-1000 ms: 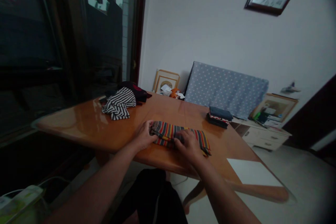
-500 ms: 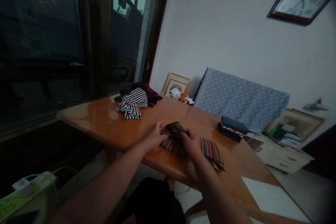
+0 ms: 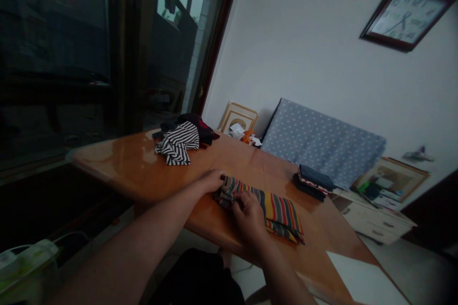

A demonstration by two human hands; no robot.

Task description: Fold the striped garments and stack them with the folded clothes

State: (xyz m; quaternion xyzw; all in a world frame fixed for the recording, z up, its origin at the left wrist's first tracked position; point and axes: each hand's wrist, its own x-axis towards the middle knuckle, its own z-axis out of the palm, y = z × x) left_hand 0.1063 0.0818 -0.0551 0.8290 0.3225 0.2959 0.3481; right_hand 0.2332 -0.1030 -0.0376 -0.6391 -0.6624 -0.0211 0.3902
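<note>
1. Near the front edge of the table (image 3: 143, 167), between your two hands, lies the multicoloured striped cloth (image 3: 277, 207). Its right part lies flat on the wood, and its left end is bunched and rumpled.
2. Your right hand (image 3: 246, 214) curls over that bunched end, fingers bent and pinching the fabric.
3. Your left hand (image 3: 211, 180) lies low on the wood with its fingertips against the cloth's left end. Whether it grips the fabric or only presses it cannot be told from this view.
4. The tabletop looks glossy and slick, and the cloth sits close to the near edge. A pull toward you with only one sure grip could slide the whole piece off.
5. Tugging the bunched end sideways could drag the flat right part out of shape, since nothing pins that side down.
6. At the far left of the table a black-and-white striped garment (image 3: 178, 143) lies heaped against darker clothing (image 3: 200, 126).
7. At the far right sits a small folded stack (image 3: 313, 182), and a white sheet (image 3: 361, 279) lies at the near right corner. All are well apart from your hands, so a snag there seems unlikely.
8. Beyond the table a dotted blue cover (image 3: 322, 143) and a picture frame (image 3: 238, 116) lean at the wall, under a clock (image 3: 406, 16).
</note>
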